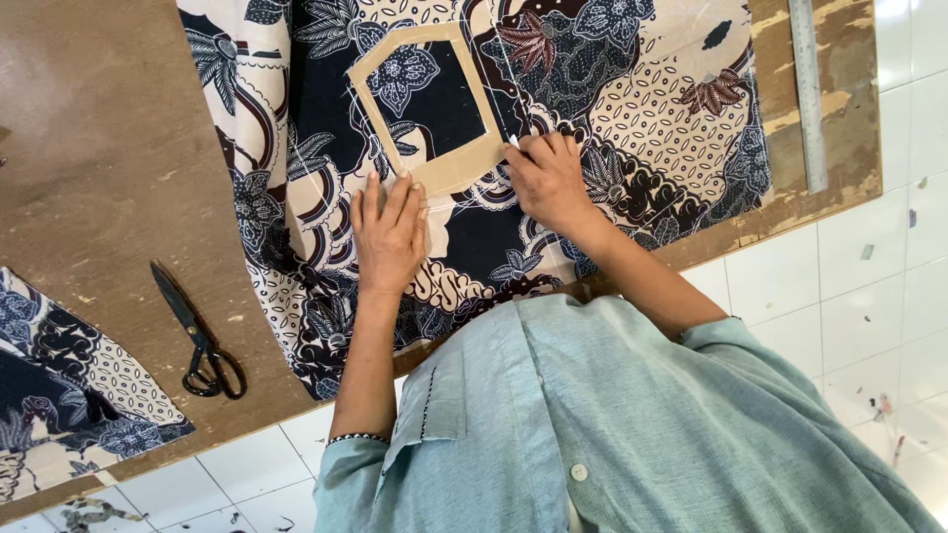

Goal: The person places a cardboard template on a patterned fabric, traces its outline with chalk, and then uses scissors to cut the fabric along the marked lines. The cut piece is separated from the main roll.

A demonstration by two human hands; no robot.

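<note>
Left hand (388,232) flat, fingers spread and extended, palm down on patterned fabric (632,109), fingertips pressing lower edge of cardboard frame template (427,99); nothing gripped. Right hand (546,178) loosely curled at template's lower right corner, fingertips pinched together as if on a small marker, too small to tell. Template lying flat on fabric, open centre showing dark floral print. Fabric spread over brown wooden board (109,168), hanging over near edge toward light blue shirt (612,424). Black scissors (197,331) on bare board, well left of left hand, closed. Second fabric piece (69,375) at board's left near corner. Metal ruler (808,94) along far right edge, well apart from right hand. White tiled floor (869,286) beyond board.
</note>
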